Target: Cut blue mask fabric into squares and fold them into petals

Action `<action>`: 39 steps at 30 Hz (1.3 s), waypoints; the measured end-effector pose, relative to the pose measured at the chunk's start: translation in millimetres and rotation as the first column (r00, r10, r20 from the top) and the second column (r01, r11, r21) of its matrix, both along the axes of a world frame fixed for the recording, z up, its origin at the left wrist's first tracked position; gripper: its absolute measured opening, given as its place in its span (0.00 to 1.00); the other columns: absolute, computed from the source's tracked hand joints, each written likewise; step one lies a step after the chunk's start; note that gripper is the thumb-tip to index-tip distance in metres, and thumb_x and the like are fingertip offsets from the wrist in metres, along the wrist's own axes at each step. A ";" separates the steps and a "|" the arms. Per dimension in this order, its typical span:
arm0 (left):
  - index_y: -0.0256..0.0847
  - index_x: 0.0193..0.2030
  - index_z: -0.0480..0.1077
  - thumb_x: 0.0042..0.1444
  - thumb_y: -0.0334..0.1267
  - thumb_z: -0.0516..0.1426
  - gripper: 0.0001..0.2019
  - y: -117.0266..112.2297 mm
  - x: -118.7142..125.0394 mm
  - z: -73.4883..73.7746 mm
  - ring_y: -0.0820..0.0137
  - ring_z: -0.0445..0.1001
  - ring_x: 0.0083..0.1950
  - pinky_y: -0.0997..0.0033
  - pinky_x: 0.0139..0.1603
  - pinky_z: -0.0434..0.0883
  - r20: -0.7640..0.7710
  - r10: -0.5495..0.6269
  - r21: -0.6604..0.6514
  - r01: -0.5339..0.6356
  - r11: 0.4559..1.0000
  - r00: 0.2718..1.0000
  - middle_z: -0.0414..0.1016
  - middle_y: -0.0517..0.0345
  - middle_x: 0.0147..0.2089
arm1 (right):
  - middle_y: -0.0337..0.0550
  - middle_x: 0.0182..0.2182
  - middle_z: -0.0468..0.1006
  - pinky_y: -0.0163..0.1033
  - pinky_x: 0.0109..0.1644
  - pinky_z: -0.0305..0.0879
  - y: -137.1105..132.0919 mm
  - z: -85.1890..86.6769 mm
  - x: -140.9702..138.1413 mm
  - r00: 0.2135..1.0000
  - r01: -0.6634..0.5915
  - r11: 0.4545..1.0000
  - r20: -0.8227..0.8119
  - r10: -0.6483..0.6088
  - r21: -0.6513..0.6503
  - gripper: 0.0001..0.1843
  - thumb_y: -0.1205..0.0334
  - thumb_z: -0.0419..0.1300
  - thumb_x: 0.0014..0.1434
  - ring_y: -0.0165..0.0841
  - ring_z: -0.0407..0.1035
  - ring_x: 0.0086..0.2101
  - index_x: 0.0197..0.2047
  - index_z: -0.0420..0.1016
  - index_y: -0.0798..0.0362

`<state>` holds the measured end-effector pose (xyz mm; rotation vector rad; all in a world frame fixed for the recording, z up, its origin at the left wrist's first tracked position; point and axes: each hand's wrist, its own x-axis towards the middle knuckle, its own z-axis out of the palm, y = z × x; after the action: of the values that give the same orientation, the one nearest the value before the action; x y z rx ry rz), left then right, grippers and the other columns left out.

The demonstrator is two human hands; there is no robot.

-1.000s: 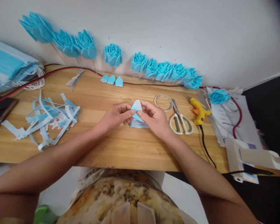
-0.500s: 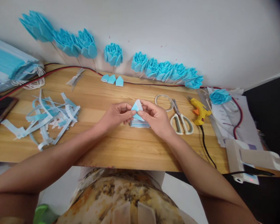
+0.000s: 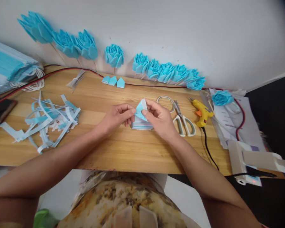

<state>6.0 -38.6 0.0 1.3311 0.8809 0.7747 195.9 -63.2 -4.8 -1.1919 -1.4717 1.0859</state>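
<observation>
My left hand (image 3: 116,116) and my right hand (image 3: 160,119) meet over the middle of the wooden table (image 3: 104,148). Both pinch a small folded piece of blue and white fabric (image 3: 141,110) between fingertips and thumbs. Directly under it lies a small stack of blue and white squares (image 3: 140,125), partly hidden by my right hand. Three folded blue petals (image 3: 114,81) lie further back near the wall.
Blue fabric flowers (image 3: 166,72) lean along the wall. Cut strips (image 3: 45,120) lie at the left, a pile of face masks (image 3: 9,68) at the far left. Right of my hands are a tape ring (image 3: 166,100), scissors (image 3: 184,122) and a yellow glue gun (image 3: 201,112).
The fold of fabric between my fingers has been worked a little; my hands stay in the same place above the stack.
</observation>
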 end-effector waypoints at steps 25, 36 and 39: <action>0.37 0.32 0.70 0.51 0.51 0.65 0.18 -0.6 2.1 1.8 0.77 0.69 0.23 0.77 0.25 0.67 0.005 -0.016 -0.002 0.016 1.000 1.000 0.73 0.61 0.26 | 0.43 0.44 0.81 0.42 0.45 0.72 -2.4 -1.2 -5.9 0.999 -0.035 0.998 -0.033 0.033 -0.057 0.23 0.57 0.62 0.58 0.34 0.75 0.42 0.57 0.73 0.49; 0.37 0.30 0.69 0.54 0.43 0.62 0.12 -1.1 1.3 0.3 0.77 0.69 0.24 0.76 0.27 0.67 0.004 -0.023 0.001 0.023 1.000 1.000 0.73 0.62 0.25 | 0.39 0.34 0.78 0.37 0.33 0.67 -2.7 -0.1 -5.0 1.000 -0.001 0.999 -0.015 0.001 -0.046 0.19 0.55 0.61 0.59 0.29 0.69 0.31 0.53 0.75 0.48; 0.37 0.29 0.69 0.54 0.44 0.62 0.12 -0.8 0.7 0.7 0.77 0.68 0.23 0.76 0.27 0.66 -0.008 -0.022 -0.005 0.022 1.000 1.000 0.73 0.61 0.24 | 0.38 0.32 0.76 0.37 0.33 0.67 -2.5 2.5 -2.4 1.000 0.026 0.999 0.004 -0.026 -0.032 0.17 0.54 0.60 0.61 0.29 0.68 0.31 0.52 0.77 0.47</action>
<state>6.7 -39.4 0.7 1.3385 0.8725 0.7498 193.4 -65.7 -2.3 -1.2324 -1.4424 1.0939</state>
